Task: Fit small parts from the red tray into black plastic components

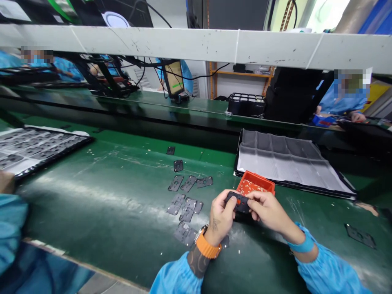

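Between my two hands is a flat black plastic plate [244,205] with cut-outs, held just in front of a red bin [259,178]. My left hand [221,213] grips the plate's left end, thumb on top. At its right end, the fingers of my right hand [267,209] are pinched on the edge; any small piece in them is too small to make out. Small pale pieces [249,187] lie scattered in the bin. Left of my hands, several similar black plates [188,209] lie loosely grouped on the green bench [116,212].
A tray of black parts [39,149] is at the far left, near another person's sleeve [12,228]. Stacked trays under a grey sheet [284,157] stand behind the bin. One plate [359,235] lies at right. A white beam [196,43] crosses above; people work beyond.
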Available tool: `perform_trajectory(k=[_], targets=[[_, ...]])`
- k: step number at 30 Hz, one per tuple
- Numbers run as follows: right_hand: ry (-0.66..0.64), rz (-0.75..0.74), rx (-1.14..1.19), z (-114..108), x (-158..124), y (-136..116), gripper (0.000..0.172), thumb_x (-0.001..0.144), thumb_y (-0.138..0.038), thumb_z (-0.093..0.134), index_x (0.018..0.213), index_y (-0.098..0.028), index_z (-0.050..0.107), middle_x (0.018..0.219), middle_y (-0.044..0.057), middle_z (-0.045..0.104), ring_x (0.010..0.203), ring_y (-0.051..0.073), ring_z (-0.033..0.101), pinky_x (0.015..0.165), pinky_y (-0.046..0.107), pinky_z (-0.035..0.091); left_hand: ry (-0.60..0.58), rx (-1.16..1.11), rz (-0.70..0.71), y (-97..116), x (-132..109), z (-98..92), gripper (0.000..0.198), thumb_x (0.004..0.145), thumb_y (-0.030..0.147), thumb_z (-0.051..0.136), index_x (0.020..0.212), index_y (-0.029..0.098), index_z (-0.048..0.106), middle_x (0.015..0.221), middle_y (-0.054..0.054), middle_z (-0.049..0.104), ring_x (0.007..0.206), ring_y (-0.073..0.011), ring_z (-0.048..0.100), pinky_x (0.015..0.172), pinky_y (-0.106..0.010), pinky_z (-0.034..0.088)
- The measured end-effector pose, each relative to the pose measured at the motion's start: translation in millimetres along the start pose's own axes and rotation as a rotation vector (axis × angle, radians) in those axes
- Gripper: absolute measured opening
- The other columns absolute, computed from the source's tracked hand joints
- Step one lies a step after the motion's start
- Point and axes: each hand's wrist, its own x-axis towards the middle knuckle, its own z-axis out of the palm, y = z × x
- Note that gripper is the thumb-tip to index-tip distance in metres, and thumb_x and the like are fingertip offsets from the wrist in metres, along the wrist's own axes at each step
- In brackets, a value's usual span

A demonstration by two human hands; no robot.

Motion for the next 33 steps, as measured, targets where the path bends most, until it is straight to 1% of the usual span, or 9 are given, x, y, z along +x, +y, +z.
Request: perform_trajectory(k=[3, 6, 9, 17, 24, 29, 33], targets=[[0.012, -0.038, -0.083, -6, -3, -5, 0.022, 0.08, -0.031, 0.05, 0.077, -0.015, 0.065, 0.05, -0.004, 0.05, 0.042, 0.01, 0.045, 0.043, 0.021, 0.032, -0.003, -0.007, -0.013, 2, 0, 0.3, 0.021, 0.081, 0.034, 0.06, 0.085, 0.014, 0.063, 0.063, 0.003, 0.054, 0.042, -0.006, 0.044, 0.039, -0.017, 0.036], [0.02, -0.075, -0.169, -11, -4, -10, 0.025, 0.081, -0.029, 0.048, 0.079, -0.015, 0.069, 0.051, -0.003, 0.05, 0.043, 0.011, 0.044, 0.044, 0.022, 0.032, -0.015, -0.036, -0.045, 3, 1, 0.5, 0.018, 0.077, 0.033, 0.061, 0.08, 0.015, 0.059, 0.061, 0.004, 0.052, 0.041, -0.0056, 0.043, 0.039, -0.017, 0.035], [0.032, -0.087, -0.209, -13, -4, -12, 0.026, 0.082, -0.029, 0.046, 0.079, -0.015, 0.068, 0.051, -0.002, 0.05, 0.044, 0.011, 0.043, 0.045, 0.022, 0.032, -0.029, -0.054, -0.064, 3, 2, 0.0, 0.018, 0.075, 0.032, 0.061, 0.075, 0.015, 0.057, 0.059, 0.005, 0.05, 0.04, -0.0054, 0.043, 0.038, -0.016, 0.035], [0.027, -0.105, -0.235, -10, -3, -8, 0.023, 0.082, -0.029, 0.047, 0.075, -0.017, 0.064, 0.056, -0.001, 0.052, 0.049, 0.013, 0.047, 0.048, 0.024, 0.034, -0.025, -0.113, -0.105, 3, 3, -0.9, 0.02, 0.074, 0.034, 0.063, 0.07, 0.017, 0.053, 0.057, 0.006, 0.046, 0.04, -0.0056, 0.04, 0.037, -0.016, 0.034], [0.016, -0.104, -0.24, -10, -3, -8, 0.022, 0.082, -0.03, 0.048, 0.071, -0.018, 0.062, 0.055, -0.002, 0.051, 0.049, 0.013, 0.045, 0.049, 0.025, 0.032, -0.027, -0.072, -0.1, 6, 3, -1.3, 0.02, 0.072, 0.034, 0.061, 0.065, 0.016, 0.053, 0.055, 0.005, 0.045, 0.043, -0.0071, 0.04, 0.037, -0.017, 0.035], [0.007, -0.105, -0.232, -9, -3, -8, 0.022, 0.083, -0.03, 0.048, 0.073, -0.018, 0.063, 0.055, -0.002, 0.05, 0.05, 0.013, 0.044, 0.051, 0.025, 0.032, -0.009, -0.113, -0.138, 6, 3, -1.4, 0.018, 0.069, 0.034, 0.059, 0.064, 0.017, 0.055, 0.055, 0.004, 0.044, 0.045, -0.0088, 0.04, 0.036, -0.018, 0.035], [0.008, -0.107, -0.232, -9, -3, -8, 0.022, 0.083, -0.03, 0.047, 0.073, -0.017, 0.063, 0.055, -0.002, 0.051, 0.051, 0.013, 0.044, 0.051, 0.025, 0.032, -0.011, -0.11, -0.138, 7, 3, -1.0, 0.018, 0.068, 0.034, 0.058, 0.065, 0.017, 0.054, 0.055, 0.005, 0.045, 0.045, -0.0087, 0.04, 0.037, -0.018, 0.036]])
